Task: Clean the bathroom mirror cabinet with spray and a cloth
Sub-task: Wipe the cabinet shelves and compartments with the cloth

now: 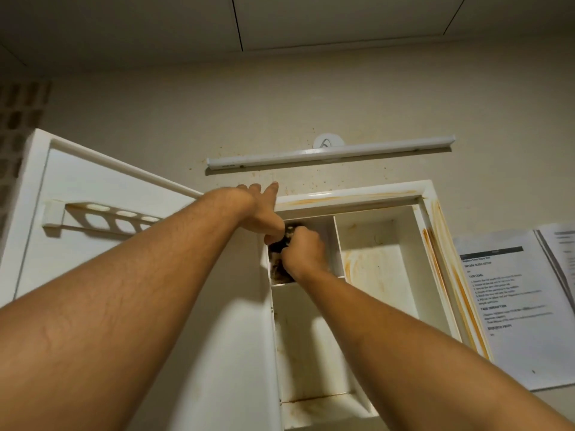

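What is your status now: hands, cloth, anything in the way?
Left hand rests on cabinet top edge, fingers straight. Right hand grips dark cloth in upper left compartment. Door open, nothing blocking; orange stains on right frame.

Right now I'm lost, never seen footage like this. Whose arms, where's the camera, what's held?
No machine here: these are a person's two bare arms. The single picture comes from a camera worn on their head, tilted up at a white wall cabinet whose door is swung open to the left. The left hand rests on the cabinet's top edge, fingers reaching over it. The right hand grips a dark cloth in the upper left compartment. Orange stains streak the frame. A light bar hangs above, and printed sheets are on the wall to the right. No spray shows.
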The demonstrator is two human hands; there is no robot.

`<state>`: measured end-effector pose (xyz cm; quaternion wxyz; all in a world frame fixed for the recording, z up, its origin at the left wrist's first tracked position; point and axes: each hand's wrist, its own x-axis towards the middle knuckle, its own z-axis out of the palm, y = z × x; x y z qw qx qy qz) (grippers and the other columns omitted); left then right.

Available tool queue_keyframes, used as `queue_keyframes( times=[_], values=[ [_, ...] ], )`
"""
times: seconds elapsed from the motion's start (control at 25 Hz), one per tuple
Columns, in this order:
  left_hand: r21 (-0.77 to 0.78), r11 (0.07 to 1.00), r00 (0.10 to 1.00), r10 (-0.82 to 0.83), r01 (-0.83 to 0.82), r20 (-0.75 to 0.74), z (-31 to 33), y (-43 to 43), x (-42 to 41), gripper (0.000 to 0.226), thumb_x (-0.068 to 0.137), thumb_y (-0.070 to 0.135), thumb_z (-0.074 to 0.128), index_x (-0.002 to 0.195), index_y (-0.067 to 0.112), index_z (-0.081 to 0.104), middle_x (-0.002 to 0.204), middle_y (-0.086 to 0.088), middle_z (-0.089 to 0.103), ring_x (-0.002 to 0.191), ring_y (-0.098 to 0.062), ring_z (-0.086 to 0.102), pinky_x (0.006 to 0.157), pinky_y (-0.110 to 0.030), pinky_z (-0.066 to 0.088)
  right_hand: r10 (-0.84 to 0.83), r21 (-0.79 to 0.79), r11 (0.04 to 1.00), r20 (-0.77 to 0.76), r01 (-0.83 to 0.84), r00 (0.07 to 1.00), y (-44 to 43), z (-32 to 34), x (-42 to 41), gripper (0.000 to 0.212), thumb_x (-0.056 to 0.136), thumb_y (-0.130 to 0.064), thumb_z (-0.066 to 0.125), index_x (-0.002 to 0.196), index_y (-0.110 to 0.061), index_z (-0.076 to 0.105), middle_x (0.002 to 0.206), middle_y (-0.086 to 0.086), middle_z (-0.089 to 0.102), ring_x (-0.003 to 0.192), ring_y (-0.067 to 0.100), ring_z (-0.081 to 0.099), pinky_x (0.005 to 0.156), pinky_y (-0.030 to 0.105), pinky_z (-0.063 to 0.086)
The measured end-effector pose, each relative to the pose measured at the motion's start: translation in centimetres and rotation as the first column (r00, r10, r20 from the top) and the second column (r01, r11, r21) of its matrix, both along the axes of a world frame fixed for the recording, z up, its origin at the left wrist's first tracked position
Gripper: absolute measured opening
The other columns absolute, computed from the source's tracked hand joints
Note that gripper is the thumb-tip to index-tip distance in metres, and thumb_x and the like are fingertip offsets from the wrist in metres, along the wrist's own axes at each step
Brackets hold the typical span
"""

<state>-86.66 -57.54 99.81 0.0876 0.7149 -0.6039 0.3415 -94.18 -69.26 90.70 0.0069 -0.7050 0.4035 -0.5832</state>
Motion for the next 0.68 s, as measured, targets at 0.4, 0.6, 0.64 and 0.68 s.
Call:
queue_keyframes(
  times=[0.4, 0.6, 0.64, 0.68],
  values=[
    [0.033, 0.999, 0.997, -0.025, 0.027, -0.071, 0.2, 0.6, -0.3, 0.121, 0.076, 0.035, 0.073, 0.163, 0.029, -0.01, 0.169, -0.011, 0.015, 0.152, -0.035, 0.023, 0.118, -0.057, 0.034, -0.58, -0.532, 0.779, -0.812, 0.333, 0.059, 0.0, 3.7, -2.7, 0.015, 0.104, -0.027, 0.057, 0.115, -0.017, 0.062, 0.114, 0.004, 0.061, 0.113, 0.03, 0.059, 0.095, 0.038, 0.049],
    [0.048, 0.995, 0.991, -0.077, 0.082, -0.105, 0.4, 0.7, -0.2, 0.116, 0.081, 0.032, 0.072, 0.164, 0.029, -0.009, 0.168, -0.012, 0.018, 0.151, -0.036, 0.026, 0.117, -0.056, 0.036, -0.405, -0.325, 0.854, -0.906, 0.406, 0.126, -0.8, 2.9, -2.3, 0.024, 0.108, -0.03, 0.049, 0.106, -0.012, 0.063, 0.088, 0.003, 0.056, 0.094, 0.03, 0.057, 0.088, 0.038, 0.05],
    [0.05, 0.995, 0.99, -0.082, 0.088, -0.113, 0.3, 0.7, -0.2, 0.116, 0.081, 0.031, 0.072, 0.164, 0.029, -0.009, 0.169, -0.012, 0.017, 0.152, -0.036, 0.025, 0.117, -0.056, 0.035, -0.29, -0.178, 0.909, -0.919, 0.376, 0.266, -0.7, 3.6, -2.4, 0.021, 0.107, -0.028, 0.049, 0.11, -0.013, 0.064, 0.088, 0.002, 0.055, 0.095, 0.03, 0.056, 0.086, 0.038, 0.049],
    [0.052, 0.994, 0.988, -0.088, 0.095, -0.126, 0.4, 0.6, -0.2, 0.116, 0.081, 0.03, 0.072, 0.164, 0.029, -0.009, 0.169, -0.011, 0.016, 0.152, -0.036, 0.025, 0.118, -0.056, 0.035, -0.196, -0.076, 0.952, -0.894, 0.296, 0.403, -0.3, 4.0, -2.3, 0.017, 0.104, -0.023, 0.053, 0.111, -0.013, 0.065, 0.089, 0.003, 0.057, 0.094, 0.029, 0.056, 0.083, 0.037, 0.047]
  ],
)
